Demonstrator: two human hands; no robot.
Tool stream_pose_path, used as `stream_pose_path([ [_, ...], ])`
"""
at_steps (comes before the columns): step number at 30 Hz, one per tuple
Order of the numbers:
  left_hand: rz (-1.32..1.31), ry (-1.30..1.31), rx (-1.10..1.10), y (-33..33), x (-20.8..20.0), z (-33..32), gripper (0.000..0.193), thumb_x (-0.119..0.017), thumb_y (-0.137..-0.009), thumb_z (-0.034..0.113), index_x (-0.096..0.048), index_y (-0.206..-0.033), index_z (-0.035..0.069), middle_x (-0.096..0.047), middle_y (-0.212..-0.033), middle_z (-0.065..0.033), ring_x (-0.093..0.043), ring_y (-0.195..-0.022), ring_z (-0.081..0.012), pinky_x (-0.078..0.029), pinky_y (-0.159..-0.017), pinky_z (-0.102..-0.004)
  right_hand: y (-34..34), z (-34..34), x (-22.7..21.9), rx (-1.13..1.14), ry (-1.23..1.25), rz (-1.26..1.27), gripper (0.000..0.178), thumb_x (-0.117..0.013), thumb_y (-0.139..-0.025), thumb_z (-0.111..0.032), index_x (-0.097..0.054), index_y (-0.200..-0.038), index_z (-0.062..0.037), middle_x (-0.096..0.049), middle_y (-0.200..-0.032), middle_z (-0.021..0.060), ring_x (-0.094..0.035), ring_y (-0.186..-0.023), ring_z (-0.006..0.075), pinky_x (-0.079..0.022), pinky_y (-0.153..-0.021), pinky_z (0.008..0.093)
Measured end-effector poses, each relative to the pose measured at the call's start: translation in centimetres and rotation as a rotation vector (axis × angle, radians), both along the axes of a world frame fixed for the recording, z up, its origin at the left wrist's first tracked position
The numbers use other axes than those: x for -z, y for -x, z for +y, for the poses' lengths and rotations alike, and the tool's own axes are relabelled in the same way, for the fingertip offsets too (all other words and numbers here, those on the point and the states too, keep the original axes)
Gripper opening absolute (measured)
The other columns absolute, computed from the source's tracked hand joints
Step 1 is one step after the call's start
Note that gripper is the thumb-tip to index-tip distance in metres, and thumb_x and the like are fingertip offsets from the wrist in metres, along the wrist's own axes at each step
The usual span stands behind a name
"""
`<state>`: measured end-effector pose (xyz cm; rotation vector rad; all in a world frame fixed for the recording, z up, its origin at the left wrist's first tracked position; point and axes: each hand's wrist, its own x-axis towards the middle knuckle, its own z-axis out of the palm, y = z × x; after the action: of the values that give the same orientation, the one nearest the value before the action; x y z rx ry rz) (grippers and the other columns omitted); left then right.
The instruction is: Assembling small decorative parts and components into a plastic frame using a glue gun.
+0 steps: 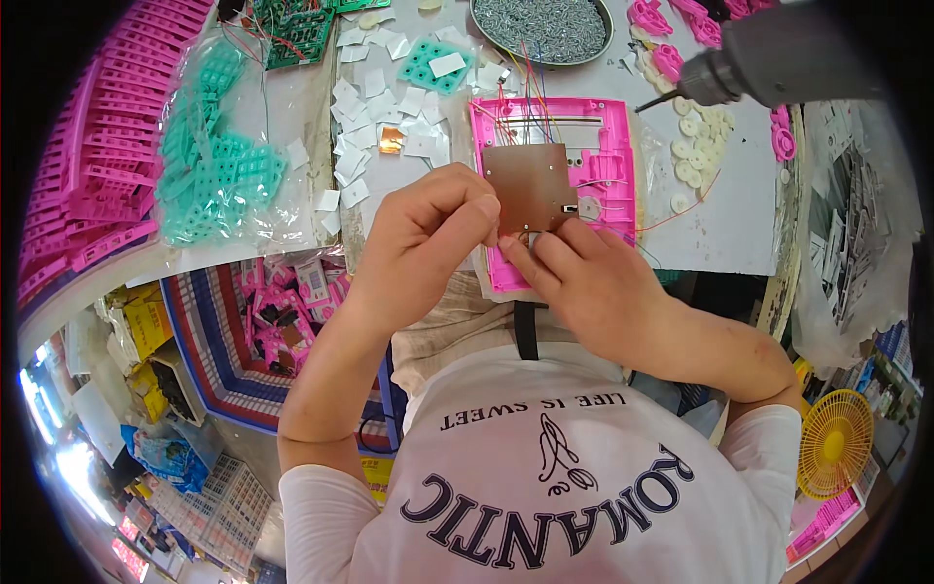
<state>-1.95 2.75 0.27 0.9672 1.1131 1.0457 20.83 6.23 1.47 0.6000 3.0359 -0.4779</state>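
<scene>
A brown circuit board (526,185) lies over the middle of a bright pink plastic housing (621,146) at the table's near edge. Thin coloured wires (533,92) run out from the board's far side. My left hand (428,238) is closed, thumb and forefinger pinched at the board's left edge. At its near right edge, the curled fingers of my right hand (598,277) grip the board beside a small black switch (570,208). The fingers partly cover the housing's near end, and the board hides most of its inside.
An electric screwdriver (749,68) hangs at the far right, near white round discs (693,146). Behind the housing stands a metal bowl (545,29) of screws. White paper pieces (375,107), bagged teal rubber keypads (219,165) and stacked pink housings (107,127) lie leftward. Below sits a basket (229,360).
</scene>
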Motion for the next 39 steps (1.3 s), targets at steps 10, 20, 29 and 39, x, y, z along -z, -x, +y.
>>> stream_pose_path([
  [10,-0.141,0.091,-0.044,-0.2,1.0,-0.4,0.04,-0.048,-0.109,0.025,-0.066,-0.091,-0.006,-0.069,-0.102,-0.0137,-0.054,-0.07,-0.0094,-0.044,-0.063,-0.0253,-1.6,2.4,0.2,-0.034,0.297,0.112,0.048,-0.063,-0.082,-0.007,-0.062,-0.128,0.0046,-0.058,-0.101,0.0098,-0.057,-0.1,0.0274,-0.053,-0.084,0.0364],
  [20,0.015,-0.288,0.051,-2.4,0.6,-0.2,0.05,-0.043,-0.111,0.037,-0.058,-0.081,0.0,-0.062,-0.082,-0.0077,-0.054,-0.072,-0.017,-0.045,-0.068,-0.0303,-2.9,2.4,-1.0,0.189,0.329,0.479,0.047,-0.073,-0.077,-0.003,-0.068,-0.124,-0.0044,-0.065,-0.107,0.0118,-0.063,-0.097,0.0298,-0.055,-0.083,0.037],
  [29,0.356,-0.372,0.129,-2.6,0.2,0.0,0.043,-0.057,-0.102,0.042,-0.068,-0.092,0.001,-0.064,-0.098,-0.0093,-0.055,-0.073,-0.0145,-0.042,-0.063,-0.0271,-1.8,4.4,-1.0,0.259,0.392,0.648,0.03,-0.075,-0.083,-0.001,-0.073,-0.113,-0.0045,-0.072,-0.102,0.0095,-0.068,-0.084,0.0224,-0.055,-0.073,0.0312],
  [39,1.138,-0.759,0.31,-0.9,1.5,-2.5,0.031,-0.084,-0.072,0.022,-0.073,-0.1,0.014,-0.061,-0.115,-0.0059,-0.057,-0.087,-0.0225,-0.038,-0.095,-0.0464,-2.1,3.5,0.2,0.661,1.063,0.805,0.012,-0.073,-0.089,-0.006,-0.074,-0.1,-0.0042,-0.067,-0.086,0.0013,-0.063,-0.077,0.0096,-0.051,-0.067,0.027],
])
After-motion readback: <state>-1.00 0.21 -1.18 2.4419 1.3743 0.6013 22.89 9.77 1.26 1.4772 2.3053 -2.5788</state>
